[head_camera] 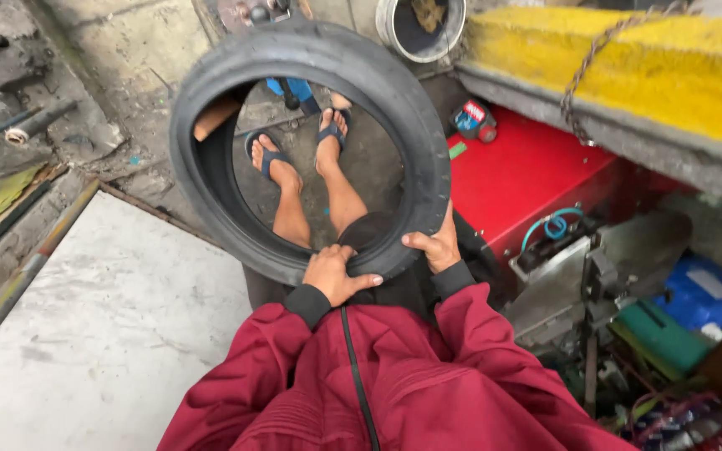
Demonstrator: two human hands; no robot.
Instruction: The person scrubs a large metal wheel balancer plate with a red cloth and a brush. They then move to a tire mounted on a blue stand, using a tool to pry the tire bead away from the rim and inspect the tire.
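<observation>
Both hands on the tyre (pixel 211 100), low on its near edge. Left hand (pixel 333 276) wrapped over the inner bead, fingers closed on the rubber. Right hand (pixel 438 245) clamped on the outer tread, thumb across the sidewall. We hold it upright over our lap, with our sandalled feet (pixel 298 150) showing through the opening. To keep control we'd say spread the grip wider and keep both thumbs hooked, since the weight sits above the hands. Tyre is black, narrow, motorcycle-size, finely grooved tread, dusty, no rim fitted. Red metal box (pixel 528 171) to our right, white bucket (pixel 419 29) beyond, concrete floor (pixel 110 317) left.
</observation>
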